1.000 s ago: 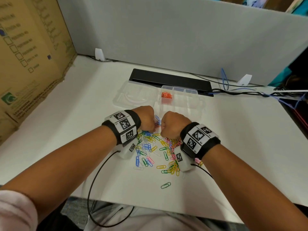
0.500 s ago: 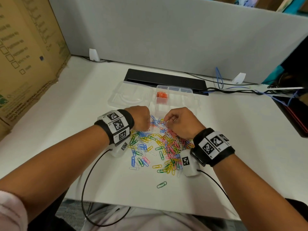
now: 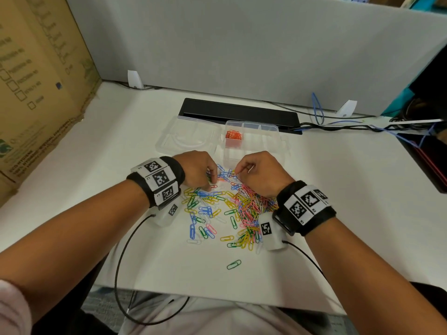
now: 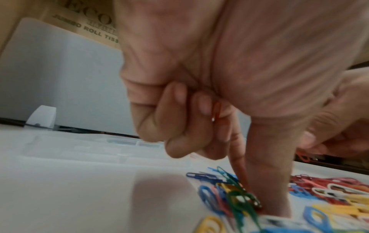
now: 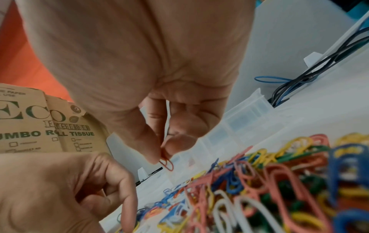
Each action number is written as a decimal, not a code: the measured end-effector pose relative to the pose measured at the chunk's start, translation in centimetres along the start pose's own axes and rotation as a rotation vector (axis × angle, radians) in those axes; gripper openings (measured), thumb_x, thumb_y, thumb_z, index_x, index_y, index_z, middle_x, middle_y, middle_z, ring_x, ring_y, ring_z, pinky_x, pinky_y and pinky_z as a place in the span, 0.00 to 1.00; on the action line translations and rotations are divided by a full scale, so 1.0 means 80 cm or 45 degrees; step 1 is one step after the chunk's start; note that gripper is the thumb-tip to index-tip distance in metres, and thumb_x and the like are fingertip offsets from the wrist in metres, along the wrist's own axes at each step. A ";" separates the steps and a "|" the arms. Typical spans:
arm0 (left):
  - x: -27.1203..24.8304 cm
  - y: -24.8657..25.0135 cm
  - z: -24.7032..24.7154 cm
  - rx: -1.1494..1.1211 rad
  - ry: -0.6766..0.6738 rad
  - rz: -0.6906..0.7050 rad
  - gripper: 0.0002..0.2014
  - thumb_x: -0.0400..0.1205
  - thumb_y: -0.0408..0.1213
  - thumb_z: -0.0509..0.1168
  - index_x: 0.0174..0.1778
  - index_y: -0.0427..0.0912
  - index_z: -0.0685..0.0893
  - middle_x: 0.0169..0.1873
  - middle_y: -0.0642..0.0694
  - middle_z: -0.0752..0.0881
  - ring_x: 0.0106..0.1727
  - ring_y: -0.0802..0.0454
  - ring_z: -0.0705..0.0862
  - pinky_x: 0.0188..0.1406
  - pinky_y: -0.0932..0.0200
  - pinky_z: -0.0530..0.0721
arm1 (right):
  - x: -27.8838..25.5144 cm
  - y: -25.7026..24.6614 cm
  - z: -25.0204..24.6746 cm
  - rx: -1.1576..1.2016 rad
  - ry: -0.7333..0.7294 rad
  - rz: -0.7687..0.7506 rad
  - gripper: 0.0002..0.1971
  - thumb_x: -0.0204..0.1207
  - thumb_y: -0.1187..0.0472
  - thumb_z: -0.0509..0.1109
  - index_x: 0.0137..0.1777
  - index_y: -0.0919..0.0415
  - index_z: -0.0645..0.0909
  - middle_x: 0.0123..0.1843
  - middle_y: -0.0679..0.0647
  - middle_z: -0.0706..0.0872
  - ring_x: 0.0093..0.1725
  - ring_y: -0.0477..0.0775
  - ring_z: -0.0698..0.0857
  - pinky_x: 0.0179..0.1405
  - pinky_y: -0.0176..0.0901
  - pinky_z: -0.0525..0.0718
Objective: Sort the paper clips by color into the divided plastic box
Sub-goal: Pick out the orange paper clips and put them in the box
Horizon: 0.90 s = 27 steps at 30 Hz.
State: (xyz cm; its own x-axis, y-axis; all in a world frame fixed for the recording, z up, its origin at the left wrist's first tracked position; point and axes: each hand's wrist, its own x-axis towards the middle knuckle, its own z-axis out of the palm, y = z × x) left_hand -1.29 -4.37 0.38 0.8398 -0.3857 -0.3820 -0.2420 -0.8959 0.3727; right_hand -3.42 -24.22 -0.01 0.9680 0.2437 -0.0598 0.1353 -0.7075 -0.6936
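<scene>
One red clip (image 5: 166,163) pinched between right hand (image 3: 262,174) thumb and forefinger, mid-frame. Second red clip (image 4: 217,111) tucked in curled left hand (image 4: 229,78); forefinger pressed into paper clips (image 3: 226,209). "JUMBO ROLL TISSUE" read on carton (image 5: 40,126), left. Divided plastic box (image 3: 251,141) above pile, orange clips (image 3: 233,135) seen in one compartment.

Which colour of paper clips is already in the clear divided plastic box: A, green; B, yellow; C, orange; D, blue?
C: the only filled compartment of the clear divided plastic box holds orange paper clips; the other colours lie loose in the pile of paper clips on the white table.
</scene>
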 end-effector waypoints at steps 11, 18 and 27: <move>0.002 -0.004 0.001 -0.078 0.041 0.062 0.05 0.75 0.36 0.76 0.42 0.51 0.92 0.37 0.69 0.82 0.50 0.59 0.83 0.57 0.60 0.80 | 0.022 -0.038 0.010 -0.494 -0.360 0.043 0.10 0.75 0.69 0.70 0.49 0.59 0.92 0.47 0.51 0.89 0.49 0.52 0.86 0.49 0.42 0.84; -0.010 -0.006 0.007 0.153 0.020 0.063 0.03 0.82 0.42 0.67 0.44 0.53 0.85 0.43 0.55 0.85 0.47 0.52 0.83 0.47 0.59 0.80 | 0.024 -0.025 -0.014 -0.161 -0.206 0.076 0.09 0.76 0.70 0.72 0.50 0.60 0.92 0.39 0.45 0.87 0.45 0.47 0.86 0.47 0.37 0.83; -0.015 -0.006 -0.012 -0.334 -0.053 0.077 0.07 0.88 0.38 0.58 0.50 0.47 0.81 0.43 0.53 0.81 0.42 0.57 0.78 0.41 0.67 0.76 | 0.014 -0.019 -0.013 0.019 -0.090 0.066 0.10 0.78 0.69 0.71 0.43 0.55 0.90 0.39 0.52 0.89 0.42 0.51 0.87 0.47 0.44 0.88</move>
State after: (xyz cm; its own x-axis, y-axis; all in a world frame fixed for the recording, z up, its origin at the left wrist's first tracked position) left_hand -1.73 -3.26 1.44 0.8059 -0.4503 -0.3845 -0.1523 -0.7852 0.6002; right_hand -2.29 -23.58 1.73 0.9563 0.2537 -0.1457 0.0821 -0.7107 -0.6987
